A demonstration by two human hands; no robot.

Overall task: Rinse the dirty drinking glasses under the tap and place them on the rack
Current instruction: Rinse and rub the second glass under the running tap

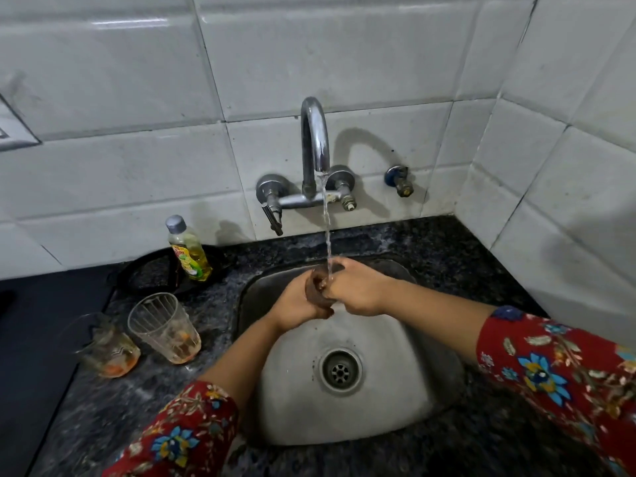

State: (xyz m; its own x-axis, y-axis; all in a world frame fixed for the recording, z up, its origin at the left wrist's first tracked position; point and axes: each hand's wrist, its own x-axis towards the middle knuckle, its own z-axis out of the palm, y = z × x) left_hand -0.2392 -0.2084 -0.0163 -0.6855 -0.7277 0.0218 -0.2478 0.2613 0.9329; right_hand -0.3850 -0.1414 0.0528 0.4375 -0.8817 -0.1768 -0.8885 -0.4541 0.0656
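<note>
Three drinking glasses are counted: one glass under the water (pixel 318 287), and two on the counter (pixel 447 242), an upright glass (pixel 164 327) and a blurred glass (pixel 108 349). Two hands are seen, a left hand (pixel 299 304) and a right hand (pixel 358 290), with two flowered sleeves, a left sleeve (pixel 179 435) and a right sleeve (pixel 557 370). One tap (pixel 315 142), one sink (pixel 395 401) with one drain (pixel 340 371), one soap bottle (pixel 189 251), one dark pan (pixel 148 273) and one small wall valve (pixel 399 180) are also counted.

Both my arms wear one garment: deep red cloth printed with blue, yellow and cream flowers. Left sleeve (pixel 179 432) and right sleeve (pixel 557 370) end mid-forearm. Dark blue patch at right cuff. Left hand (pixel 299 301) and right hand (pixel 358 290) bare.
</note>
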